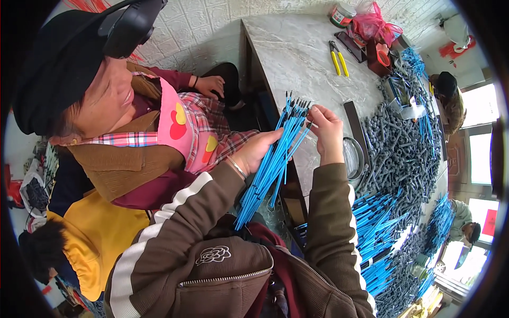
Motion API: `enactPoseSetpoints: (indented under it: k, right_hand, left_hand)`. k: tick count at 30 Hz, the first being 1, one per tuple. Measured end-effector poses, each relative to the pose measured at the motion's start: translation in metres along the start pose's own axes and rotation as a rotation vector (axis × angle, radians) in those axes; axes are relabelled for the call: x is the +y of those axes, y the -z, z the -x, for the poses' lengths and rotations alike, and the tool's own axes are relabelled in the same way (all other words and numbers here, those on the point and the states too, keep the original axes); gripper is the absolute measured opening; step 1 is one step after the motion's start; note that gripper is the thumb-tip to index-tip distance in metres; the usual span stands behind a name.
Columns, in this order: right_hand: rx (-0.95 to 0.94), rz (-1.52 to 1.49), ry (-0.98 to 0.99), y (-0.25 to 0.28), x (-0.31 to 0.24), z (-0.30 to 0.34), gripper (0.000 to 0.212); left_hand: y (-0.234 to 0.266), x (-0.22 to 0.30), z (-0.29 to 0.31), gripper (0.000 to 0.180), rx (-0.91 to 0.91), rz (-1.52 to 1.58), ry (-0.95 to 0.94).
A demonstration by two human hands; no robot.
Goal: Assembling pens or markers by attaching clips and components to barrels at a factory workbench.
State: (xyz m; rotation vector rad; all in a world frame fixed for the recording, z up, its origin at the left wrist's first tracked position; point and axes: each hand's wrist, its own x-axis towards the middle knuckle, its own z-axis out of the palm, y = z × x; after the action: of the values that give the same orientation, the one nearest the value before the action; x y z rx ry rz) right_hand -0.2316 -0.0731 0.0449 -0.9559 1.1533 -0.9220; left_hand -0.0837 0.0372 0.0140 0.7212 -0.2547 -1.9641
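Observation:
A bundle of thin blue rods with black tips (270,161) slants across the space in front of me, tips pointing away. Around its left side my left hand (256,151) is closed, the thumb lying over the rods. At the tip end, on the right, my right hand (325,127) pinches with thumb and forefinger at the end of one blue rod. That rod stands a little apart from the bundle's right edge. My fingertips partly hide what the pinch holds at its black end.
On the grey marbled table (302,47) lie pliers with yellow handles (338,58). A big heap of dark grey plastic parts (400,153) covers its right side, with more blue rods (379,228) nearer me. A round dish (352,157) stands beside it. A co-worker (132,122) sits close on my left.

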Motion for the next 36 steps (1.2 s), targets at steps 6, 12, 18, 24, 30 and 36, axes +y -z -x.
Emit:
enactPoseSetpoints:
  k: [6, 12, 18, 24, 30, 36]
  right_hand:
    - [0.036, 0.397, 0.216, -0.004, -0.006, -0.001, 0.023]
    - [0.105, 0.139, 0.14, -0.005, -0.014, 0.015, 0.028]
    - [0.147, -0.095, 0.165, -0.001, -0.034, 0.057, 0.031]
    - [0.212, 0.053, 0.231, 0.02, -0.052, 0.091, 0.039]
    - [0.187, 0.099, 0.253, 0.055, -0.065, 0.111, 0.03]
    - [0.279, 0.477, 0.353, 0.074, -0.068, 0.111, 0.026]
  left_hand:
    - [0.003, 0.001, -0.005, 0.041, -0.024, -0.009, 0.003]
    - [-0.009, 0.012, -0.009, 0.038, 0.042, -0.097, -0.024]
    - [-0.048, 0.035, -0.024, 0.034, 0.046, -0.127, -0.169]
    - [-0.086, 0.037, -0.052, 0.038, 0.016, -0.083, -0.215]
    - [-0.106, 0.024, -0.063, 0.037, -0.166, 0.118, -0.161]
    - [-0.099, -0.001, -0.059, 0.037, -0.298, 0.176, -0.061]
